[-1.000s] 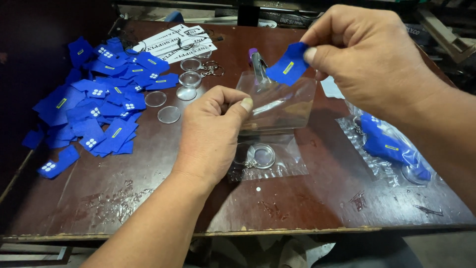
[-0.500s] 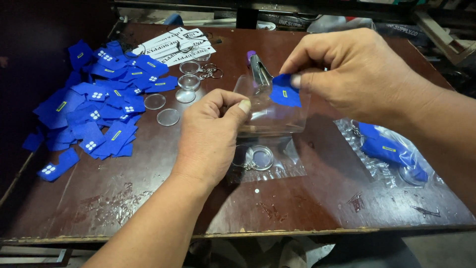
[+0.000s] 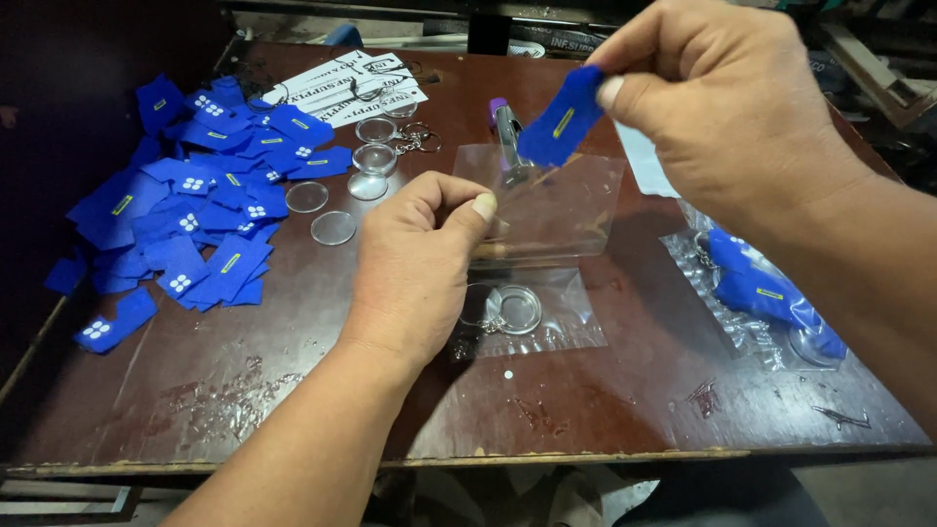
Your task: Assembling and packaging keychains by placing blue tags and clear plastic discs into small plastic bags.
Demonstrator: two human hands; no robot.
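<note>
Blue fabric tag (image 3: pixel 561 117): pinched between right hand (image 3: pixel 722 107) thumb and forefinger, raised above clear plastic pouch (image 3: pixel 547 210). Left hand (image 3: pixel 415 263) fingers clamped on pouch's left edge, holding it upright over worktop (image 3: pixel 586 410). Step judged: tag insertion into pouch. Next move calls for aligning tag with pouch mouth. Around: blue tag pile (image 3: pixel 185 210) left, clear round discs (image 3: pixel 334 227), key rings (image 3: pixel 508 310), filled pouches (image 3: pixel 766 298) right. Worktop dark brown, scuffed; room dim, cluttered.
</note>
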